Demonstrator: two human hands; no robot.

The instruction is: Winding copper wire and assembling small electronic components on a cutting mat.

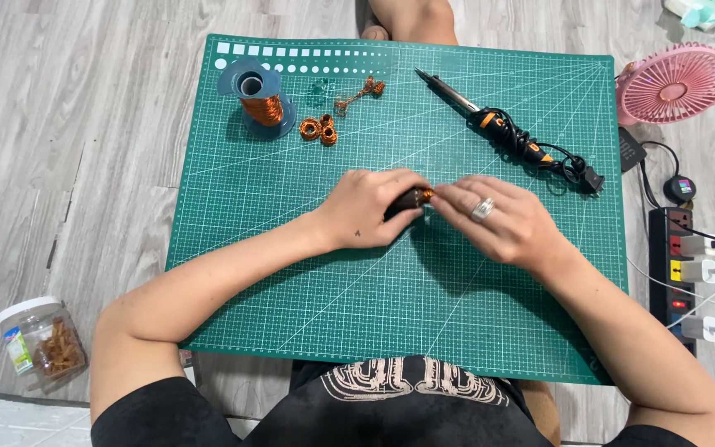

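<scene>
Over the middle of a green cutting mat (308, 273), my left hand (366, 211) grips a small dark object wound with copper wire (414, 199). My right hand (498, 219), with a ring on one finger, pinches the copper end of that same object. Most of the object is hidden by my fingers. At the mat's far left stands a spool of copper wire (260, 101). Two small copper coils (319, 129) lie beside it, and a twisted copper wire piece (357, 93) lies further back.
A soldering iron (498, 124) with a coiled black cord lies at the mat's far right. A pink fan (674, 83) and a power strip (679, 265) with plugged chargers sit on the floor to the right. A clear plastic jar (40, 341) stands at the lower left.
</scene>
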